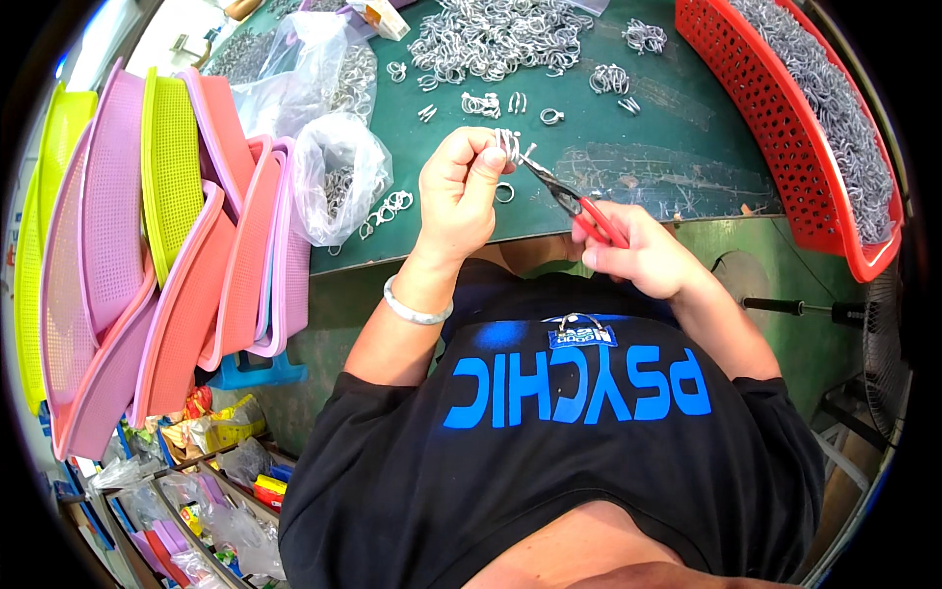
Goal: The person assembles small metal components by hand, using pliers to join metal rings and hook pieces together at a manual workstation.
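My left hand (459, 196) pinches a small stack of silver metal rings (507, 145) between thumb and fingertips, above the near edge of the green table. Red-handled pliers (601, 224) are gripped in my right hand (643, 253). Their dark jaws point up and left, close to the held rings; whether they touch, I cannot tell. A single ring (504, 192) lies on the table beside my left hand. Beyond it are a short row of rings (481, 104), another lone ring (551, 116) and a large loose pile of rings (496, 39).
A red perforated basket (785, 133) full of metal pieces stands at the right edge. Ring clusters (609, 79) lie nearby. At left are an open clear bag (339, 177) of rings and nested coloured baskets (177, 167). A fan (883, 353) stands far right.
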